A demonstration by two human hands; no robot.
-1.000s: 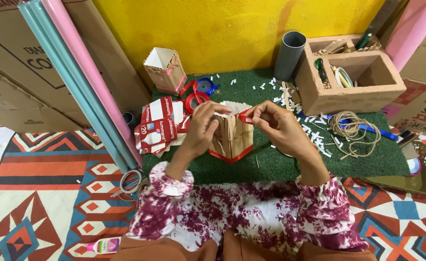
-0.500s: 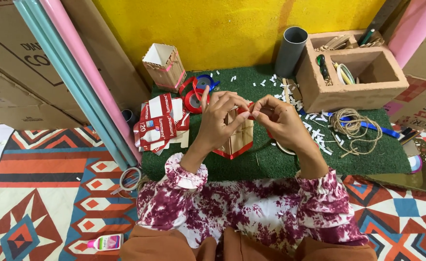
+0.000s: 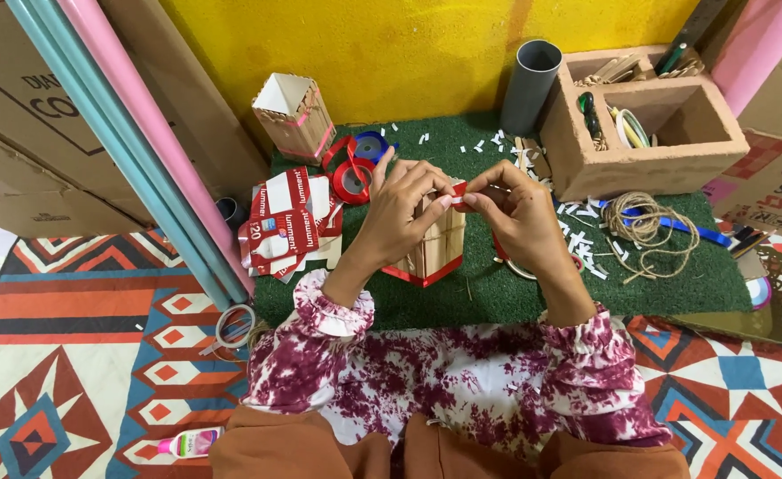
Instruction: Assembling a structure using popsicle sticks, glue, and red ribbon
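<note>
Two hands meet mid-frame over the green mat (image 3: 497, 306). From where I'm watching, the left hand (image 3: 400, 217) and right hand (image 3: 520, 213) both pinch a small red-and-white strip (image 3: 458, 194) between their fingertips, so each hand is closed narrow on that strip. Right under it stands a little stick house (image 3: 435, 248) with a red base edge, sitting at the centre of the mat; the left hand wraps partly around its side, touching it.

Just left of the house lies a pile of red-and-white wrappers (image 3: 285, 222), and above those, toward the upper middle, red tape rolls (image 3: 353, 177) with a blue one beside them. Further up is a second small box (image 3: 295, 115) made of sticks, open at the top. A grey tube (image 3: 530, 84) stands in the upper right next to a wooden tray (image 3: 577, 160) holding bits and pieces. Twine (image 3: 644, 226) is coiled on the mat right of the hands, with white scraps scattered near it. Scissors (image 3: 231, 328) lie at the mat's lower left edge, and a glue bottle (image 3: 191, 441) sits on the patterned rug at bottom left.
</note>
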